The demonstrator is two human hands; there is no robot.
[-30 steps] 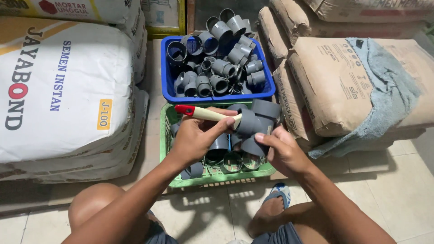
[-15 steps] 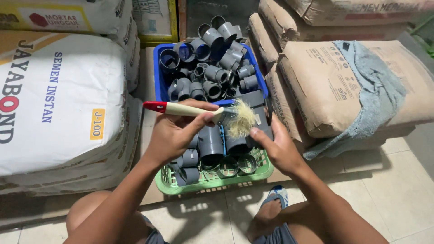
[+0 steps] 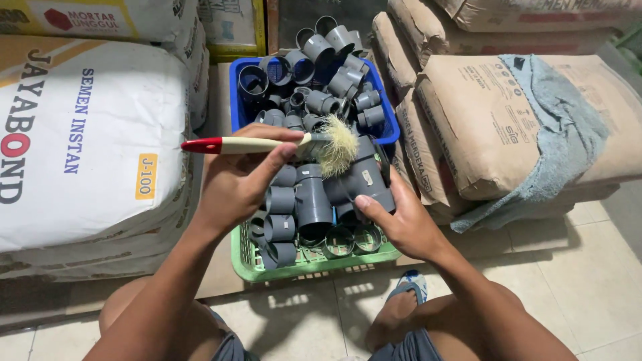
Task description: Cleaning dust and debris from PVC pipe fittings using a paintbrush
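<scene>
Now, from the head camera, we see our left hand (image 3: pixel 237 184) at centre frame, fingers clenched around the pale wooden handle of a paintbrush (image 3: pixel 267 144) with a red tip; the brush lies level, its frayed straw-coloured bristles pointing right and resting against a grey pipe tee fitting (image 3: pixel 364 179). Our right hand (image 3: pixel 401 224), just right of centre, grasps that fitting from below, thumb pressed on its side, holding it over the green plastic basket (image 3: pixel 267 267) at lower centre, which is filled with more grey pipe couplings (image 3: pixel 279 200). Directly above it in the frame sits a blue plastic crate (image 3: pixel 235 90) piled with grey pipe elbows and sockets. We note a white cement sack (image 3: pixel 87 140) at the left and brown paper sacks (image 3: pixel 481 127) at the right, with a grey cloth (image 3: pixel 558 127) draped over one. Bare knees and a blue sandal (image 3: pixel 409 284) show at the bottom edge on pale floor tiles (image 3: pixel 588 287).
</scene>
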